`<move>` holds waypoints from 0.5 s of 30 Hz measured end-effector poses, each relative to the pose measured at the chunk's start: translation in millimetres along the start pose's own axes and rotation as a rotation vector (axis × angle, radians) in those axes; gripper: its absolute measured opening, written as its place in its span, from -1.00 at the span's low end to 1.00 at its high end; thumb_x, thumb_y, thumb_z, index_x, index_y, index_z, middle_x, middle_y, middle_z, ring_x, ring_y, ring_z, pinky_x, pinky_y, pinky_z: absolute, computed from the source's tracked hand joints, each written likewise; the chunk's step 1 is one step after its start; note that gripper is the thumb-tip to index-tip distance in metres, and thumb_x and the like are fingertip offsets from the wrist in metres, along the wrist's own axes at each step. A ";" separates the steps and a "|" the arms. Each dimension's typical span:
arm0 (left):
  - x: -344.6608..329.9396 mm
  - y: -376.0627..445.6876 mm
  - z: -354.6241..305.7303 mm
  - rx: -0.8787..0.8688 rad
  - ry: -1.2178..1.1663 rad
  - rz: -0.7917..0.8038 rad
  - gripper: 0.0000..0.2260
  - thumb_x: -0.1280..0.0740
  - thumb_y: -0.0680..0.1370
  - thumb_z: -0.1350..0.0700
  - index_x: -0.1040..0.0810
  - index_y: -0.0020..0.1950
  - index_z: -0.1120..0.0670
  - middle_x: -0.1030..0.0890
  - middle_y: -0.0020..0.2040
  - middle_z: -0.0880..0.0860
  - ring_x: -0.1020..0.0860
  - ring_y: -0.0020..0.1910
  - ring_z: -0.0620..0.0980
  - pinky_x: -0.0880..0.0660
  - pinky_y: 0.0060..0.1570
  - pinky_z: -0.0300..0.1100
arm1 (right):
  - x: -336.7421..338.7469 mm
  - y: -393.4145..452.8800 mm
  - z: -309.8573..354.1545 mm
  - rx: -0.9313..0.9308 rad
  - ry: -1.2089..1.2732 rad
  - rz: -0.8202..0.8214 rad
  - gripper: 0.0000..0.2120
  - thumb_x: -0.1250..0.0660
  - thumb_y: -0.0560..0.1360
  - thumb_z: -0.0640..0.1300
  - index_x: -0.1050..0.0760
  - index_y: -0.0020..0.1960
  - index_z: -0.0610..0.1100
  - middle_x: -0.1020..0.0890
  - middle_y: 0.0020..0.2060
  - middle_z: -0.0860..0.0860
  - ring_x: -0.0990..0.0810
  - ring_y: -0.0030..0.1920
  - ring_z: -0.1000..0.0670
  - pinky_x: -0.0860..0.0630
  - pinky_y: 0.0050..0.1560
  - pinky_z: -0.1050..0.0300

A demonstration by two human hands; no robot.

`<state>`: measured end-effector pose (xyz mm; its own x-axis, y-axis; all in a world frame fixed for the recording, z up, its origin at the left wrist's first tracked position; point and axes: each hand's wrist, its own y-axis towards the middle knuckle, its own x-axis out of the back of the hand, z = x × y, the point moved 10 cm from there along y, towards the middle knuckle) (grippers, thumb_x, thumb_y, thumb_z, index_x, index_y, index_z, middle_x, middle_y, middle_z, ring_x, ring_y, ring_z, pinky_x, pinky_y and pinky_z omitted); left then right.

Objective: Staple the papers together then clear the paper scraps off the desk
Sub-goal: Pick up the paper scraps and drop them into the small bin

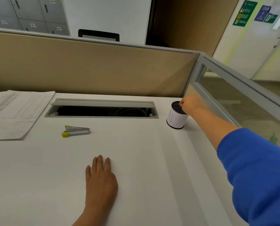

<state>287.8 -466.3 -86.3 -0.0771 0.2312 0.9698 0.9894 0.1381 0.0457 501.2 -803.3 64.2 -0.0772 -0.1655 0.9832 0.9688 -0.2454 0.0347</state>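
A stack of printed papers (15,113) lies at the far left of the white desk (136,160). To its right, a yellow and silver stapler (75,130) rests on its side. My left hand (101,178) lies flat on the desk, palm down, holding nothing. My right hand (189,104) reaches to the back right corner, with its fingers bunched over the mouth of a small white cylindrical bin (176,116) with a dark rim. Whether anything is pinched in those fingers is hidden. No loose scraps show on the desk.
An open grey cable tray (101,108) with dark cables inside runs along the back of the desk. A tan partition (87,67) stands behind it and a glass side panel (243,101) closes the right edge.
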 end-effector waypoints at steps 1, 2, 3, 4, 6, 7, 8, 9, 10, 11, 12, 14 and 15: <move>0.8 -0.9 0.7 0.004 -0.006 -0.004 -0.54 0.01 0.39 0.16 -0.54 0.15 0.20 -0.56 0.19 0.23 -0.49 0.23 0.23 -0.44 0.15 0.20 | 1.0 -1.8 1.0 -0.005 0.021 -0.008 -0.75 -0.20 0.52 -0.16 -0.61 0.08 -0.12 -0.63 0.09 -0.12 -0.57 0.08 -0.18 -0.50 0.05 0.06; 0.9 -1.7 1.0 0.005 -0.006 -0.010 -0.54 0.02 0.40 0.16 -0.53 0.16 0.20 -0.55 0.19 0.23 -0.49 0.23 0.23 -0.44 0.16 0.20 | 2.6 -4.6 2.6 -0.003 0.035 -0.023 -0.76 -0.22 0.51 -0.16 -0.62 0.07 -0.10 -0.63 0.08 -0.11 -0.57 0.08 -0.18 -0.51 0.08 0.04; 1.2 -2.1 1.1 0.007 -0.009 -0.011 -0.53 0.02 0.40 0.15 -0.52 0.17 0.20 -0.55 0.20 0.23 -0.48 0.24 0.23 -0.43 0.16 0.20 | 6.5 -8.3 4.1 -0.001 0.046 -0.047 -0.77 -0.24 0.50 -0.17 -0.63 0.05 -0.08 -0.63 0.07 -0.09 -0.58 0.08 -0.18 -0.52 0.09 0.03; 1.3 -2.3 1.5 0.010 -0.006 -0.016 -0.53 0.02 0.40 0.15 -0.52 0.17 0.20 -0.54 0.21 0.24 -0.48 0.24 0.23 -0.43 0.17 0.20 | 9.5 -10.2 4.3 0.001 0.065 -0.075 -0.80 -0.26 0.49 -0.17 -0.64 0.01 -0.07 -0.64 0.05 -0.09 -0.58 0.06 -0.17 -0.53 0.07 0.03; 2.7 -2.6 1.8 0.013 -0.004 -0.031 -0.53 0.02 0.40 0.15 -0.53 0.17 0.21 -0.55 0.20 0.24 -0.49 0.23 0.24 -0.43 0.16 0.20 | 14.5 -14.2 4.4 -0.004 0.093 -0.113 -0.88 -0.32 0.46 -0.12 -0.63 -0.08 -0.09 -0.65 -0.03 -0.10 -0.59 0.01 -0.18 -0.53 -0.04 0.04; 3.9 -2.8 1.9 0.015 -0.008 -0.033 -0.53 0.02 0.40 0.15 -0.53 0.16 0.21 -0.55 0.20 0.24 -0.49 0.23 0.24 -0.43 0.16 0.21 | 17.3 -18.4 4.8 -0.011 0.099 -0.126 -0.89 -0.34 0.46 -0.10 -0.61 -0.10 -0.11 -0.65 -0.06 -0.11 -0.59 -0.02 -0.18 -0.51 -0.09 0.05; 5.3 -2.2 1.8 0.016 -0.015 -0.049 -0.53 0.02 0.40 0.15 -0.53 0.16 0.22 -0.55 0.20 0.25 -0.49 0.23 0.25 -0.43 0.16 0.21 | 17.9 -18.0 4.8 -0.009 0.106 -0.145 -0.88 -0.34 0.46 -0.10 -0.60 -0.12 -0.14 -0.65 -0.07 -0.12 -0.59 -0.03 -0.19 -0.50 -0.11 0.06; 6.0 -2.2 1.7 0.020 -0.019 -0.043 -0.53 0.02 0.40 0.15 -0.53 0.16 0.22 -0.55 0.19 0.25 -0.49 0.23 0.25 -0.43 0.15 0.21 | 18.3 -20.1 5.2 -0.014 0.120 -0.150 -0.87 -0.30 0.47 -0.14 -0.60 -0.11 -0.15 -0.65 -0.06 -0.13 -0.59 -0.02 -0.19 -0.51 -0.10 0.05; 6.2 -3.0 0.5 0.016 -0.020 -0.043 -0.53 0.02 0.40 0.15 -0.53 0.17 0.23 -0.55 0.20 0.26 -0.49 0.23 0.25 -0.43 0.15 0.22 | 17.4 -20.2 3.8 -0.016 0.131 -0.152 -0.84 -0.25 0.48 -0.19 -0.62 -0.08 -0.15 -0.65 -0.03 -0.13 -0.59 0.00 -0.19 -0.52 -0.05 0.03; 6.6 -3.2 -0.1 0.012 -0.025 -0.043 -0.52 0.02 0.40 0.16 -0.53 0.17 0.23 -0.54 0.20 0.26 -0.48 0.24 0.26 -0.43 0.16 0.22 | 18.1 -22.9 2.7 -0.030 0.147 -0.146 -0.79 -0.22 0.48 -0.23 -0.63 -0.04 -0.12 -0.65 0.02 -0.13 -0.58 0.04 -0.19 -0.53 0.01 0.01; 6.5 -3.6 -0.6 0.006 -0.032 -0.052 -0.52 0.02 0.41 0.16 -0.52 0.19 0.24 -0.53 0.22 0.27 -0.47 0.26 0.26 -0.41 0.19 0.22 | 17.9 -22.6 0.8 -0.037 0.167 -0.148 -0.76 -0.21 0.48 -0.24 -0.63 0.01 -0.08 -0.63 0.07 -0.11 -0.57 0.08 -0.19 -0.52 0.06 0.01; 6.9 -5.3 -1.0 -0.001 -0.038 -0.066 -0.52 0.01 0.42 0.17 -0.48 0.25 0.23 -0.48 0.29 0.26 -0.40 0.33 0.25 -0.33 0.27 0.21 | 19.9 -26.3 -3.4 -0.060 0.201 -0.163 -0.78 -0.26 0.49 -0.20 -0.62 0.04 -0.04 -0.63 0.09 -0.08 -0.57 0.10 -0.17 -0.51 0.05 0.04; 7.5 -5.7 -0.8 0.002 -0.039 -0.068 -0.52 0.00 0.43 0.17 -0.46 0.28 0.22 -0.46 0.32 0.26 -0.37 0.36 0.24 -0.29 0.31 0.20 | 22.5 -30.3 -3.1 -0.066 0.208 -0.173 -0.83 -0.30 0.49 -0.16 -0.63 0.00 -0.04 -0.64 0.05 -0.07 -0.58 0.08 -0.16 -0.50 -0.02 0.06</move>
<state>281.7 -466.1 -79.1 -0.1491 0.2589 0.9543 0.9814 0.1570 0.1108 469.4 -802.5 84.7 -0.2932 -0.3067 0.9055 0.9200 -0.3480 0.1801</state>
